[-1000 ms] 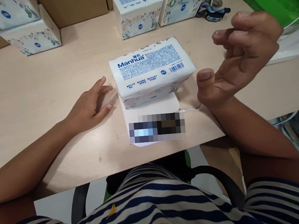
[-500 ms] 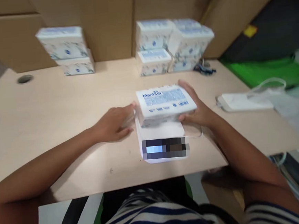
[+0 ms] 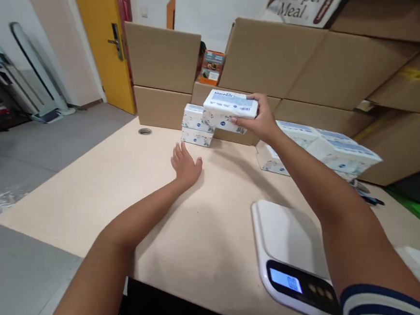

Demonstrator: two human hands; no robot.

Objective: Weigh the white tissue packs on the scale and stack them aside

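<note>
My right hand (image 3: 263, 121) grips one end of a white tissue pack (image 3: 230, 110) with blue "Manhua" print. The pack is up in the air, its near side just right of a two-high stack of matching tissue packs (image 3: 195, 124) and partly in front of it. My left hand (image 3: 186, 168) has its fingers spread, low over the table or resting on it, just in front of that stack, and holds nothing. A white digital scale (image 3: 288, 234) with a lit display lies at the lower right, partly behind my right arm, with no pack on its plate.
More tissue packs (image 3: 344, 154) are stacked at the right, partly hidden by my right arm. Cardboard boxes (image 3: 282, 54) line the back of the table (image 3: 100, 200). A round cable hole (image 3: 145, 131) is at the back left. A yellow door (image 3: 105, 49) stands beyond.
My right hand has lifted the tissue pack off the scale and carried it to the back left, beside the left stack. My left hand has moved forward toward that stack. The view has turned left.
</note>
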